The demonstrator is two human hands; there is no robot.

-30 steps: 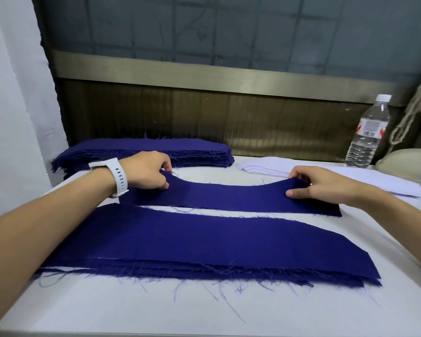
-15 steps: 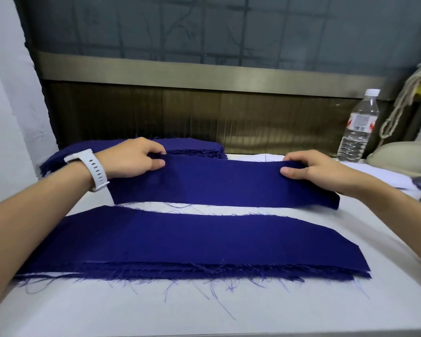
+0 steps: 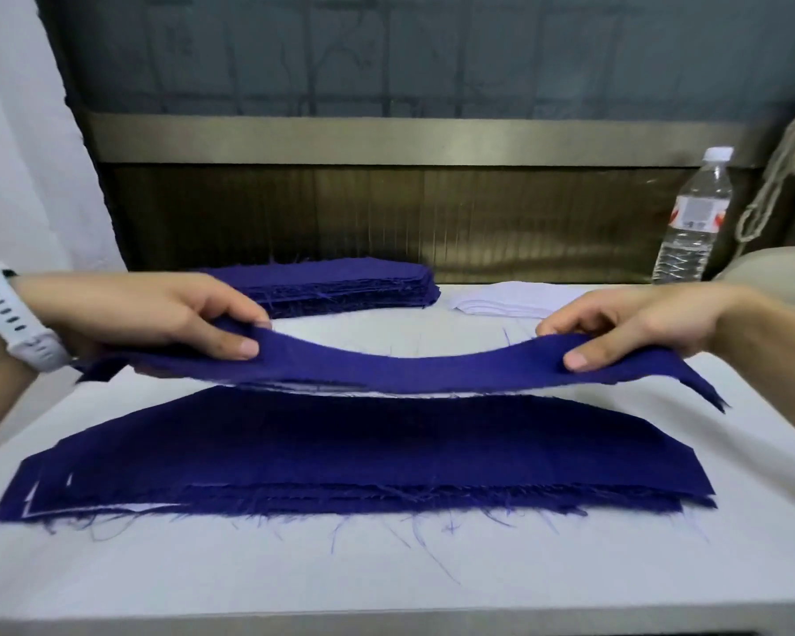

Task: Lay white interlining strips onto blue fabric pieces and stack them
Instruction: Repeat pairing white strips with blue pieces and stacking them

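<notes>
Fingers (image 3: 223, 344) of the left hand (image 3: 157, 314) and right hand (image 3: 652, 323) pinch opposite ends of a blue fabric piece (image 3: 409, 367), held sagging above the table (image 3: 386, 580) at mid-frame, its long axis running left to right. Just below it, toward the lower frame, lies the layered stack (image 3: 340, 456), parallel and about equally near both hands, the likely landing spot. Behind, at upper centre, wait a blue pile (image 3: 340, 282) and white interlining strips (image 3: 501, 302).

Fabric piece (image 3: 386, 367) hangs over front stack's (image 3: 340, 452) far edge; rear stack (image 3: 350, 284) behind at left, interlining pile (image 3: 501, 304) right of it, bottle (image 3: 694, 222) far right.
</notes>
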